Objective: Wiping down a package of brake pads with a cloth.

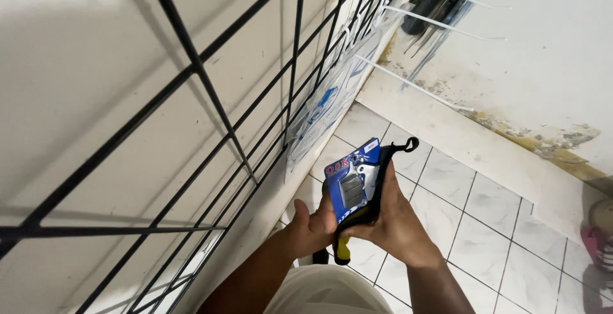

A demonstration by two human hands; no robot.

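Note:
My two hands meet low in the middle of the head view. Between them stands a blue carded blister pack point(350, 183) with grey blocks under clear plastic. My left hand point(311, 224) grips its lower left edge. My right hand point(391, 219) wraps its right side, along with a black strap or pouch point(385, 167) ending in a small loop. A yellow and black handle point(343, 250) sticks out below my hands; which hand holds it I cannot tell.
A black wire grid panel point(211, 90) covers the white wall on the left, with clear-packed blue goods point(319, 106) hanging on it. White hooks point(440, 26) jut out higher up. White floor tiles point(485, 224) lie below, with a pink sandal point(599, 240) at right.

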